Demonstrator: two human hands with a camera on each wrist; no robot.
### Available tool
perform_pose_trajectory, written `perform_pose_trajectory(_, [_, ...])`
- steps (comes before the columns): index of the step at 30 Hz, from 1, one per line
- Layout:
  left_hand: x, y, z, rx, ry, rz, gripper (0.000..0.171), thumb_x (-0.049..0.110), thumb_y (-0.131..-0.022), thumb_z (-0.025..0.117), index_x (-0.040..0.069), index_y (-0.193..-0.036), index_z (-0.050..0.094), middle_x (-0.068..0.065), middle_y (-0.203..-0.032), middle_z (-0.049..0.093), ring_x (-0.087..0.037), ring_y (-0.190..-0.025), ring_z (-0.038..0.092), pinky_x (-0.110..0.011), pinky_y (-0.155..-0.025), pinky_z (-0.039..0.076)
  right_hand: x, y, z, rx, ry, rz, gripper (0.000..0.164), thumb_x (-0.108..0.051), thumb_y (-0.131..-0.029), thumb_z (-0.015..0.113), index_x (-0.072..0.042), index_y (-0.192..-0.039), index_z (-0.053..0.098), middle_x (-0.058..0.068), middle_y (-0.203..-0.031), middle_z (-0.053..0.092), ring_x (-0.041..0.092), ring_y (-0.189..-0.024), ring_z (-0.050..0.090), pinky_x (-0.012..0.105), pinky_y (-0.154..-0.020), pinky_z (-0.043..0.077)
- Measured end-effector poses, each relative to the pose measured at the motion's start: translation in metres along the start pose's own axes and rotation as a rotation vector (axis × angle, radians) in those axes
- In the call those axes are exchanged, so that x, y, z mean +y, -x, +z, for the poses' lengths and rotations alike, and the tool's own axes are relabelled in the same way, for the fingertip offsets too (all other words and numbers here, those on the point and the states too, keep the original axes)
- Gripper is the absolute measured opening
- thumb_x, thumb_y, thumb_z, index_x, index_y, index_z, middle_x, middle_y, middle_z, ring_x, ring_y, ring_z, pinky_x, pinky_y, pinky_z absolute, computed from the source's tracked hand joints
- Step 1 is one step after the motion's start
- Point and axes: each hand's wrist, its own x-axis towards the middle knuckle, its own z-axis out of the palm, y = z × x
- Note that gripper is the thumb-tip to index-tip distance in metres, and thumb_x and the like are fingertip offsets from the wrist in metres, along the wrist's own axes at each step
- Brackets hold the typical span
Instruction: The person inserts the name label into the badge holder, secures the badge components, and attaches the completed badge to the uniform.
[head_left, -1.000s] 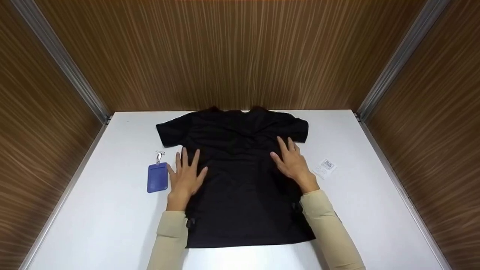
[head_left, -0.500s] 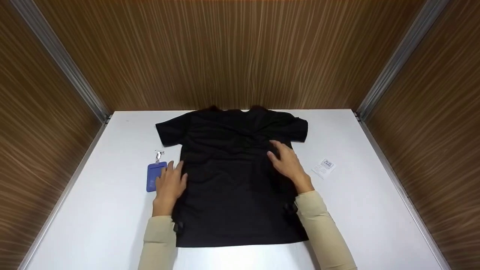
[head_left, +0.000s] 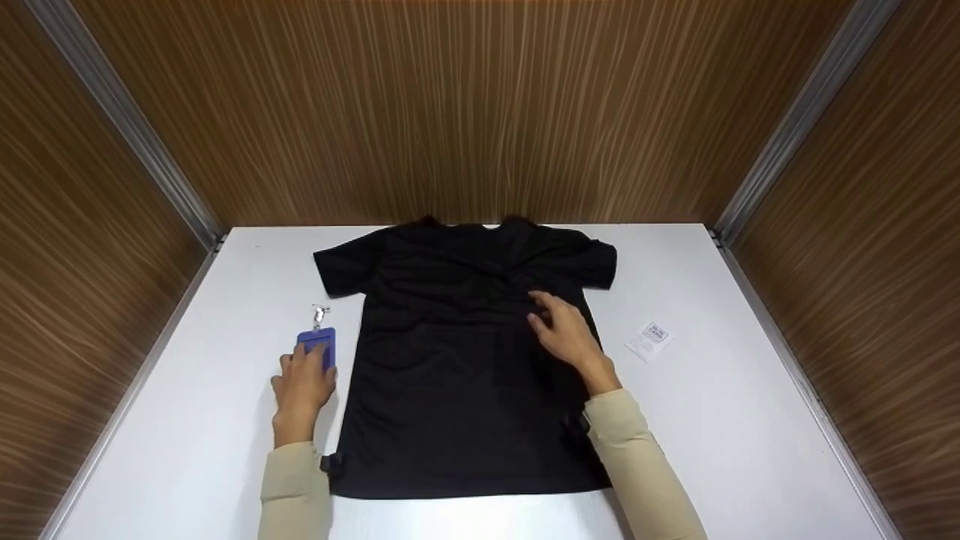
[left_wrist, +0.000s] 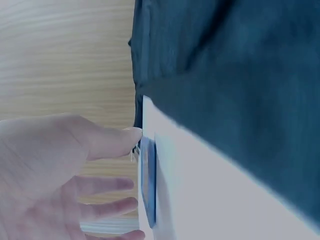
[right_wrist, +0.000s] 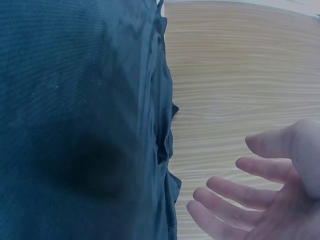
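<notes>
A black short-sleeved T-shirt point(head_left: 450, 390) lies spread on the white table, collar toward the back wall, with creases across its chest. To its left is a blue badge holder point(head_left: 316, 335) with a metal clip point(head_left: 320, 313) at its top. My left hand point(head_left: 302, 382) is over the lower part of the holder and partly hides it. In the left wrist view the fingers are spread and loosely bent beside the holder point(left_wrist: 151, 185), not gripping it. My right hand point(head_left: 566, 337) hovers over the right side of the shirt, fingers loosely bent and holding nothing.
A small white printed card point(head_left: 649, 340) lies to the right of the shirt. Wood-grain panels point(head_left: 480, 112) enclose the white table point(head_left: 750, 420) at the back and both sides, with metal strips along their corners.
My left hand has moved left off the shirt's edge onto the badge holder, its fingers drawing closer together. My right hand has shifted slightly left and toward me, its fingers bending more.
</notes>
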Motion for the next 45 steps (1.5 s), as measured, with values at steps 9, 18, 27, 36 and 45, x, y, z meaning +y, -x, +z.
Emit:
perform_pose_trajectory(9, [-0.014, 0.001, -0.005, -0.044, 0.032, -0.088, 0.06, 0.024, -0.096, 0.067, -0.004, -0.146, 0.048, -0.04, -0.143, 0.044, -0.059, -0.129, 0.042, -0.075, -0.097, 0.04, 0.001, 0.002, 0.002, -0.01, -0.007, -0.007, 0.04, -0.007, -0.098, 0.066, 0.003, -0.136, 0.061, 0.029, -0.122, 0.068, 0.044, -0.11, 0.068, 0.053, -0.097, 0.055])
perform_pose_trajectory(18, [-0.02, -0.001, -0.008, -0.041, 0.176, -0.153, 0.073, 0.016, -0.09, 0.075, -0.009, -0.149, 0.04, -0.043, -0.136, 0.042, -0.059, -0.127, 0.041, -0.07, -0.101, 0.041, 0.003, 0.005, 0.004, -0.014, -0.016, -0.003, 0.04, -0.005, -0.097, 0.065, 0.005, -0.136, 0.06, 0.03, -0.122, 0.067, 0.044, -0.109, 0.069, 0.054, -0.097, 0.055])
perform_pose_trajectory(27, [-0.023, -0.005, -0.01, 0.014, 0.252, -0.165, 0.08, 0.014, -0.083, 0.08, -0.012, -0.147, 0.041, -0.044, -0.134, 0.048, -0.058, -0.124, 0.044, -0.065, -0.107, 0.037, 0.003, 0.004, 0.006, -0.01, -0.025, -0.005, 0.039, -0.004, -0.098, 0.065, 0.006, -0.135, 0.061, 0.03, -0.124, 0.067, 0.044, -0.111, 0.068, 0.053, -0.098, 0.055])
perform_pose_trajectory(36, [-0.017, -0.004, -0.007, 0.143, 0.299, -0.18, 0.061, 0.006, -0.089, 0.068, -0.006, -0.145, 0.048, -0.039, -0.13, 0.049, -0.057, -0.118, 0.053, -0.066, -0.098, 0.045, 0.0, 0.0, 0.005, -0.031, -0.03, 0.002, 0.039, -0.007, -0.099, 0.064, 0.004, -0.137, 0.06, 0.03, -0.125, 0.067, 0.044, -0.109, 0.069, 0.055, -0.097, 0.054])
perform_pose_trajectory(45, [-0.002, -0.005, -0.011, 0.35, 0.389, -0.109, 0.042, -0.006, -0.089, 0.059, -0.003, -0.131, 0.064, -0.035, -0.113, 0.061, -0.051, -0.108, 0.058, -0.064, -0.097, 0.043, 0.006, -0.002, 0.005, -0.038, -0.05, 0.016, 0.04, -0.006, -0.099, 0.064, 0.004, -0.138, 0.06, 0.031, -0.128, 0.066, 0.042, -0.111, 0.069, 0.053, -0.099, 0.055])
